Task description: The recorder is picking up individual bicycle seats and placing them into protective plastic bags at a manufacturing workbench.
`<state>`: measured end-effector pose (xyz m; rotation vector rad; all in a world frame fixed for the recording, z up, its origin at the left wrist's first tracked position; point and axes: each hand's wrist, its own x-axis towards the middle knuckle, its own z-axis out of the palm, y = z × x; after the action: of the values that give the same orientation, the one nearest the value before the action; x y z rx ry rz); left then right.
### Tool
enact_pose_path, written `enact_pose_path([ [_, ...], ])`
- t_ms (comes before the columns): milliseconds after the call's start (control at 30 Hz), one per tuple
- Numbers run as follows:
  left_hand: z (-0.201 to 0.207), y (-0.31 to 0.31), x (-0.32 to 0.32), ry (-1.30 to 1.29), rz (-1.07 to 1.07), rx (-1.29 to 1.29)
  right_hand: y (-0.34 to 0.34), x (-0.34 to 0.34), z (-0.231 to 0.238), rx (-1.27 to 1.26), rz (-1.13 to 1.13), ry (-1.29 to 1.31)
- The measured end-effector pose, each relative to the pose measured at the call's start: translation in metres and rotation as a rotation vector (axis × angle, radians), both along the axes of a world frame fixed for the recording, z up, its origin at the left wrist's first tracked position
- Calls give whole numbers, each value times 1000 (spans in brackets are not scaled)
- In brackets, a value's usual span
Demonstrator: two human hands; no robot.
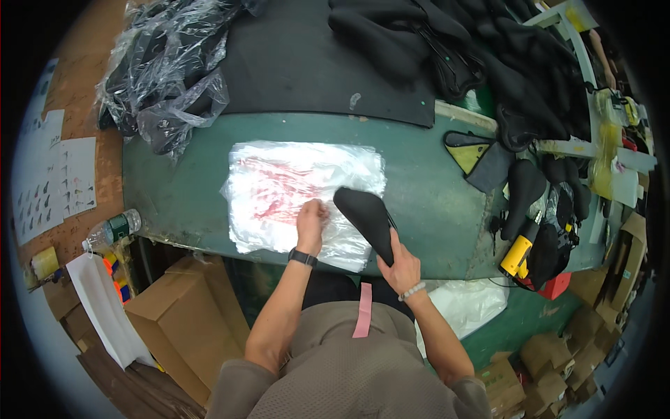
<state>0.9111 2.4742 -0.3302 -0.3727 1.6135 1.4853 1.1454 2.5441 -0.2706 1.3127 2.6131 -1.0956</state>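
A black bicycle saddle [366,218] is in my right hand [403,267], held by its narrow nose, its wide end pointing up and to the left. Below it lies a stack of clear plastic bags [258,234] with red print showing through. My left hand [311,227] rests over the middle of this stack, fingers curled in and closed. Whether a bag is pinched between them is hidden. The saddle's wide end is just right of my left fingers.
Several wrapped saddles [174,77] lie at the far left, and a heap of black saddles [481,56] at the far right. A yellow heat gun [518,256] sits near the right edge of the green table [185,181]. At the left are a bottle [115,229] and a cardboard box [178,314].
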Motion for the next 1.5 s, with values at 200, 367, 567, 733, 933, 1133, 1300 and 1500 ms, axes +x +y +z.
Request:
enact_pose_path([
  [200,123,31,65,1282,-1333,423,-23,-3,-5,203,326,74],
  [367,164,-12,35,1324,-789,183,19,-33,71,-968,-666,464],
  [567,145,-65,85,591,-788,374,16,-56,38,-988,-688,776],
  [733,123,13,17,-161,-104,172,26,-98,49,-762,14,339],
  [933,76,-17,-150,132,415,247,228,-174,31,-40,-40,475],
  [1133,81,-93,-225,408,322,-301,357,-317,-2,376,-23,230],
  [1300,68,-6,-10,858,-698,-408,397,-344,-40,513,65,-21],
  [1500,-8,22,48,1003,-1099,-437,337,-255,44,326,-128,482],
])
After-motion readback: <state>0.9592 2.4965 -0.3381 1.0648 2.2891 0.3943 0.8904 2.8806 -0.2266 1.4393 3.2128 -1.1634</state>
